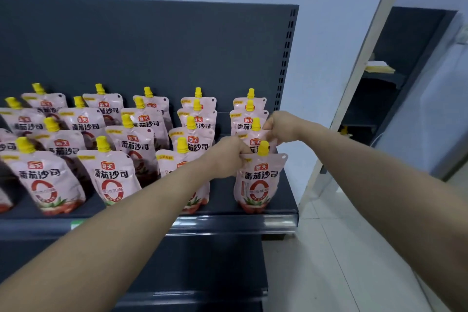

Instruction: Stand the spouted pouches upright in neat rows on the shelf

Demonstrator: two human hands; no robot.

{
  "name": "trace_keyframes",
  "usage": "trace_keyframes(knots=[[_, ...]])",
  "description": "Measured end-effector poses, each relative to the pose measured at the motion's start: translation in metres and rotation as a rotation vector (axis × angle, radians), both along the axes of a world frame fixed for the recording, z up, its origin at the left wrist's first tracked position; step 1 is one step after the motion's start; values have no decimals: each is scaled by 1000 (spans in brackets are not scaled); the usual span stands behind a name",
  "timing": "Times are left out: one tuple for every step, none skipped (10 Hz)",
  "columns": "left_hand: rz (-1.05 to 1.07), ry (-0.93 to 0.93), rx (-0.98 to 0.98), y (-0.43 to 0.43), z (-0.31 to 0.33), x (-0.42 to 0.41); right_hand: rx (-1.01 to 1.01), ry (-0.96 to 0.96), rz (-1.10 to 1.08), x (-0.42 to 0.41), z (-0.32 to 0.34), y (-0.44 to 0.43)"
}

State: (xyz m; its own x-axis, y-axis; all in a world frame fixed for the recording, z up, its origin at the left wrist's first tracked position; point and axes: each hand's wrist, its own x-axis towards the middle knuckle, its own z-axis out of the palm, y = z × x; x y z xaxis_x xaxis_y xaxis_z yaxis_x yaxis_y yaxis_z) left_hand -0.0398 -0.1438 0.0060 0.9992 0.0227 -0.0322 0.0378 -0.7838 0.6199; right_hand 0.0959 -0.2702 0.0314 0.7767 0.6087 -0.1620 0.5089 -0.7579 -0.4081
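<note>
Squaring the end column: the left hand [229, 157] pinches the top-left corner of the front pouch [260, 180], which stands upright just below its fingers at the front lip of the shelf [240, 223]. The right hand [281, 129], beyond and to its right, pinches the top-right corner of what appears to be the second pouch [254, 140]. Gripping the flat upper seams, clear of the yellow cap [263, 148], probably lets the soft pouches be aligned without buckling. Each face reads 海天 above 番茄沙司, over a large red 0.
</note>
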Motion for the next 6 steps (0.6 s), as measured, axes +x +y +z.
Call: trace_keyframes(knots=[[-3, 4, 3, -2, 0, -1, 5, -15, 0, -3, -1, -1], [-7, 8, 2, -2, -1, 2, -13, -27, 8, -2, -2, -1], [-5, 22, -10, -3, 0, 2, -20, -22, -2, -3, -1, -1], [-15, 29, -4, -1, 0, 4, -26, -16, -6, -1, 0, -2], [-44, 64, 2, -2, 3, 1, -23, -2, -11, -1, 4, -6], [-83, 38, 54, -2, 11, 2, 28, -3, -32, -2, 9, -10]])
